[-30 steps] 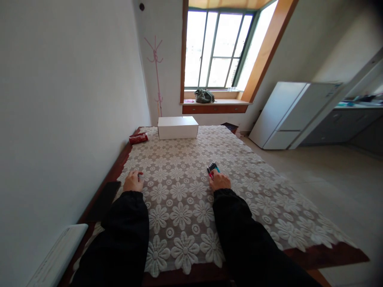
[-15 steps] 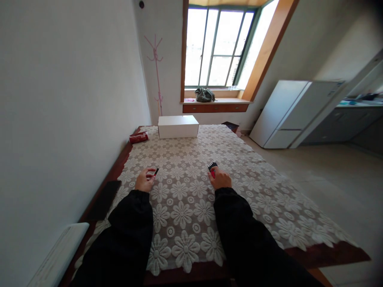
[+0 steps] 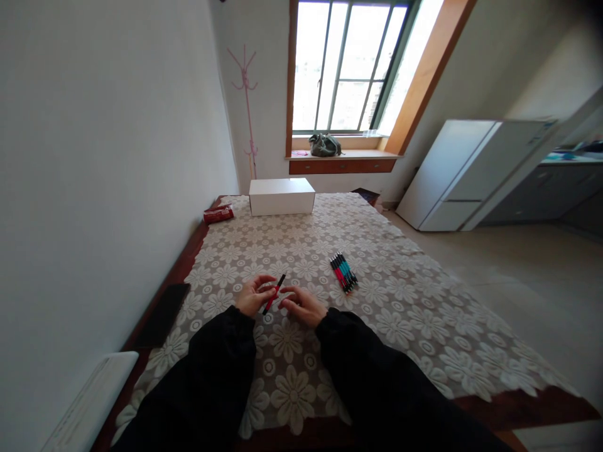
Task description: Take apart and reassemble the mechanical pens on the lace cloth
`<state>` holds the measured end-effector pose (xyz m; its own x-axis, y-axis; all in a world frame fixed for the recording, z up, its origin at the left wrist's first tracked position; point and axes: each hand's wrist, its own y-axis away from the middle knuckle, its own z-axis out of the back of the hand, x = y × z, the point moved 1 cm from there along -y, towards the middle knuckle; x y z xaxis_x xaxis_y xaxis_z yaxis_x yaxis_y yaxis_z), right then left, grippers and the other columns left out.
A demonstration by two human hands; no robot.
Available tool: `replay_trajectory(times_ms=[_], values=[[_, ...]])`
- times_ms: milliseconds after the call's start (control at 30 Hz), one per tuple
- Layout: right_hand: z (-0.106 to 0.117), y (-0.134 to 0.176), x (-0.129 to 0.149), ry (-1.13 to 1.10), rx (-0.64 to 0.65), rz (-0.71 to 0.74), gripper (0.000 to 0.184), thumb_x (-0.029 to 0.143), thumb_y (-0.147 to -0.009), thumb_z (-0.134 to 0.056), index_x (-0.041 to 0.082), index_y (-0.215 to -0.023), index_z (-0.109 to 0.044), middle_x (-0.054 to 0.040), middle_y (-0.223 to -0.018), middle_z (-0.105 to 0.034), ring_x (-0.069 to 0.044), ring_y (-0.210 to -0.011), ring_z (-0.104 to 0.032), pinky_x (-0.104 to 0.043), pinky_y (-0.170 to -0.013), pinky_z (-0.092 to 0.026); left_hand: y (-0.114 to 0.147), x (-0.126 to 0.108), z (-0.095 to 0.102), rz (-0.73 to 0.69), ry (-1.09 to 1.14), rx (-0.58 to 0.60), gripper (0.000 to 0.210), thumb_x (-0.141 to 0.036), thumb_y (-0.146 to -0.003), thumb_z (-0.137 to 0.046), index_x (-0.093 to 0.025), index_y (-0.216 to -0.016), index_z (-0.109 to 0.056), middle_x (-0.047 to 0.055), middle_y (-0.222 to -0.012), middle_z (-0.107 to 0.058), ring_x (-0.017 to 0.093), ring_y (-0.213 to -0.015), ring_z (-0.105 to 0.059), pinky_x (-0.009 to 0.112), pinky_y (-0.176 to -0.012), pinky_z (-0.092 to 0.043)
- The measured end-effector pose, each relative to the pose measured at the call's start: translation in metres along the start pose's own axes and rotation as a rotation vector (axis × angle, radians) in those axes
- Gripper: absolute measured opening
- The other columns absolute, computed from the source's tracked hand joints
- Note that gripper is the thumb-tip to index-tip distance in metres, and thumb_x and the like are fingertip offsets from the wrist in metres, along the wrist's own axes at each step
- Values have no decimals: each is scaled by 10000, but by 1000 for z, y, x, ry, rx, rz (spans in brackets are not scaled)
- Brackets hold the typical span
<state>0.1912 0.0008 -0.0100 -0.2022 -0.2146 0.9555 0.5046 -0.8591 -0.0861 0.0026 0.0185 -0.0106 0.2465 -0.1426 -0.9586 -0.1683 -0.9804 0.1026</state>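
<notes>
My left hand grips a red pen with black ends, tilted with its upper end to the right, over the middle of the tablecloth. Just right of the pen is my right hand, its fingers slightly apart and bent toward the pen. Nothing shows in it, and I cannot tell whether a fingertip touches the pen. Farther right, several pens lie side by side in a row on the cloth, red ones on the left and teal ones on the right, with black ends.
A white box stands at the far end of the table, with a red packet to its left. Along the left edge lie a dark flat pad and a white long object. A wall borders the table's left side.
My right hand has left the row of pens and moved left toward my left hand. My left hand has moved right with the red pen, which now shows more fully.
</notes>
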Motion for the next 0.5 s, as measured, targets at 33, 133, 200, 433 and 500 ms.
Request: replay_trajectory(times_ms=[33,133,200,433,500], values=[[-8,0,0,-75,33,4,442,477,-882,-538,190,-1209,-459,-46,-908,-711,-125,-661,-626,-248,-622,-474,1,3,-3,1,18,1,444,-278,-560,-842,-167,-877,-552,47,-941,-662,161,-825,-667,301,-755,-546],[-19,0,-2,-200,7,-28,460,485,-884,-529,187,-1211,-403,-23,-783,-694,-129,-617,-618,-230,-555,-448,3,9,-11,-20,-16,-12,458,-295,-533,-859,-164,-755,-480,39,-919,-653,193,-883,-672,319,-775,-546],[-18,-2,-4,-244,-39,-45,428,515,-886,-505,191,-1154,-429,6,-677,-654,-131,-568,-594,-225,-510,-425,6,12,-16,-43,-61,1,438,-315,-571,-841,-165,-728,-460,27,-875,-644,183,-870,-670,310,-778,-541],[3,-7,-5,-343,-274,-81,419,626,-802,-541,215,-769,-465,39,-577,-522,-113,-486,-508,-239,-468,-415,15,7,-23,-67,-204,70,276,-295,-686,-741,-165,-808,-530,15,-761,-631,154,-714,-657,307,-688,-551],[4,-7,-6,-425,-249,-120,445,665,-800,-501,223,-783,-447,45,-575,-518,-118,-471,-516,-240,-440,-412,16,2,-23,-156,-357,26,209,-274,-727,-687,-165,-858,-566,37,-792,-648,154,-729,-652,291,-673,-546]])
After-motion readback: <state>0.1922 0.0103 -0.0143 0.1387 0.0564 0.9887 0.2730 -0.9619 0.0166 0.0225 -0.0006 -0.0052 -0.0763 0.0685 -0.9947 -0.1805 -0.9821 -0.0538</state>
